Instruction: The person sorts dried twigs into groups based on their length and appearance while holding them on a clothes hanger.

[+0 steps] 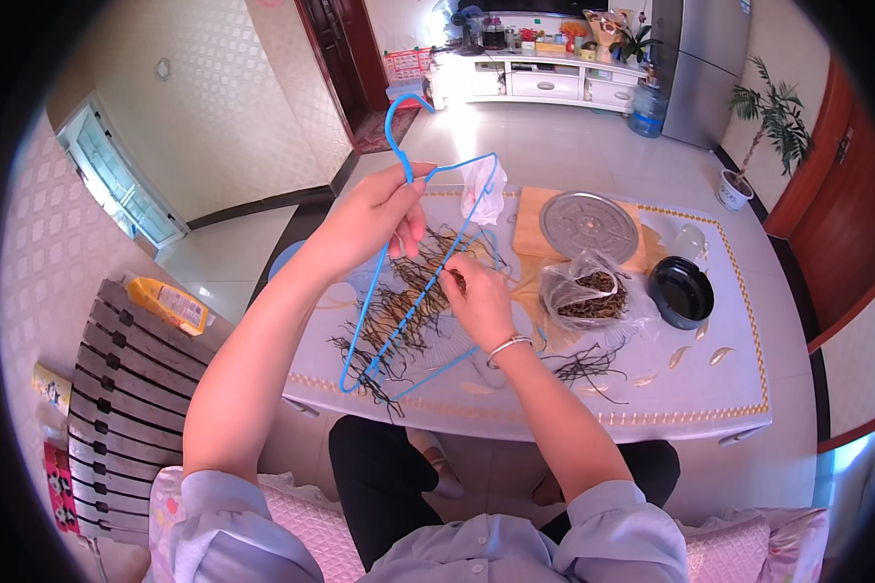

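Observation:
My left hand grips a blue clothes hanger just below its hook and holds it up over the table. Dark, thin, twisted strands, like dried plant stems or roots, hang in a row along the hanger's long bar. My right hand pinches at the bar near the upper end of that row; what its fingertips hold is too small to tell. A small loose pile of similar strands lies on the table, right of my right wrist. A clear plastic bag with brown, thin, curled pieces stands farther right.
On the cloth-covered table are a round grey metal disc on a wooden board, a black bowl, a clear cup and a crumpled white plastic bag. A slatted rack stands at the left.

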The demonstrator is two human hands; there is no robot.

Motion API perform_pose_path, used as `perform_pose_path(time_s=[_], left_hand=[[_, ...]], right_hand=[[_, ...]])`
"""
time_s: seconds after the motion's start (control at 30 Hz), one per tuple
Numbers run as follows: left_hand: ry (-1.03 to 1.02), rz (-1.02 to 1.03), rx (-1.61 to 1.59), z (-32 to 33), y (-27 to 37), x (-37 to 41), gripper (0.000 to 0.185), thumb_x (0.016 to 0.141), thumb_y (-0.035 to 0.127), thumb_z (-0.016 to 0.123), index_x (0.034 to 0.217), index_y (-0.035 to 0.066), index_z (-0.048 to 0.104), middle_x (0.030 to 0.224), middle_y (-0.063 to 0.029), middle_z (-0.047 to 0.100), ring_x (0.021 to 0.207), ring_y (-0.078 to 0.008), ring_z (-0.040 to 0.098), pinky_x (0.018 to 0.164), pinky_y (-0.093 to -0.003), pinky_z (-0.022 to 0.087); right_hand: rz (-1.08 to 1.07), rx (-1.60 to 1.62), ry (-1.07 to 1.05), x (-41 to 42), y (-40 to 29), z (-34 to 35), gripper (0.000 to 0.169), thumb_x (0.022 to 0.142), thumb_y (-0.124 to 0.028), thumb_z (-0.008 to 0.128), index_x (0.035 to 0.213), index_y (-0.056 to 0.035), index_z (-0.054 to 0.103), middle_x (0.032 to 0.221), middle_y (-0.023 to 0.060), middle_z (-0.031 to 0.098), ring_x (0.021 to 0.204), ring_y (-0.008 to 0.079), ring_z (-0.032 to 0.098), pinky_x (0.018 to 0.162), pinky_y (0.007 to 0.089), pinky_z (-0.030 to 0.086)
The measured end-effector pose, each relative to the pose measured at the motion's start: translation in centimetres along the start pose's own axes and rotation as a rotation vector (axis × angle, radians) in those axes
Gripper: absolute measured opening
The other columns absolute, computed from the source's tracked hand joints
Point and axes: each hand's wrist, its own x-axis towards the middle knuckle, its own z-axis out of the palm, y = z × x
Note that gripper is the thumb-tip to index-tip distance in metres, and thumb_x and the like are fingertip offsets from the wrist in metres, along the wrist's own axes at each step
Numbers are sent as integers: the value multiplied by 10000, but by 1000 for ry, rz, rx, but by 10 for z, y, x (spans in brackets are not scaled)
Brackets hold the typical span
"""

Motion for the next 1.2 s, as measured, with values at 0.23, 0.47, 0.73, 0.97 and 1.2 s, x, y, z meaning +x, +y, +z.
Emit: perform_pose_path(time_s=[0.23, 0.47, 0.73, 0.97, 1.2], left_hand=[[147, 68, 139, -4, -28, 7, 290, 950, 139, 432, 1171, -12, 545, 630, 17, 459, 542, -66, 448, 485, -235, 372], [218, 94, 193, 6, -49, 15, 256, 964, 133, 417, 1130, -1, 558, 625, 50, 396, 492, -38, 345, 446, -216, 307], [253, 284, 321, 13, -51, 17, 222, 941, 78, 459, 1111, -17, 566, 597, 40, 382, 511, -45, 334, 460, -239, 296], [254, 205, 312, 10, -46, 18, 236, 918, 71, 466, 1095, -30, 584, 726, -91, 549, 631, -142, 491, 592, -307, 400], [231, 59, 99, 4, -52, 18, 236, 927, 68, 451, 1116, 9, 580, 606, 56, 395, 495, -29, 353, 435, -217, 286]], right_hand=[[-139, -188, -198, 3, -1, -5, 89, 849, -156, 553, 839, -68, 550, 690, 110, 619, 648, 312, 616, 568, 431, 475], [-112, -495, -417, 16, -24, -10, 102, 789, -91, 534, 826, -36, 612, 720, 171, 642, 704, 321, 654, 618, 423, 519], [-46, -295, -354, 25, -11, -9, 97, 769, -90, 547, 808, -49, 626, 692, 164, 646, 670, 337, 654, 630, 438, 520], [-75, -408, -388, 23, -11, -1, 120, 811, -132, 527, 847, -29, 577, 655, 178, 608, 663, 370, 622, 611, 455, 493], [-66, -380, -326, 25, -19, 5, 115, 774, -99, 536, 821, -35, 619, 709, 188, 632, 698, 360, 636, 645, 452, 510]])
